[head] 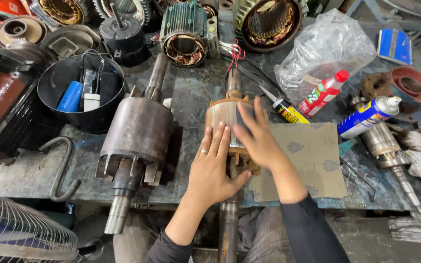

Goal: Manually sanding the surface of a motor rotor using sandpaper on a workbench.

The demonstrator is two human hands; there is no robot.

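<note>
- Head view: both hands lie on the small rotor (226, 117), which rests lengthwise at the middle of the desk (20, 173), its shaft pointing toward the person.
- Left hand (212, 168): open, fingers flat on the rotor's near end, gripping nothing.
- Right hand (258, 139): open, fingers spread, pressing a grey sheet against the rotor body.
- Sandpaper sheet (308, 163) flat on the desk, just right of the rotor.
- Larger rotor (137, 134) lies to the left, apart.
- Blue spray can (369, 117) and red-capped bottle (323, 93) farther right.
</note>
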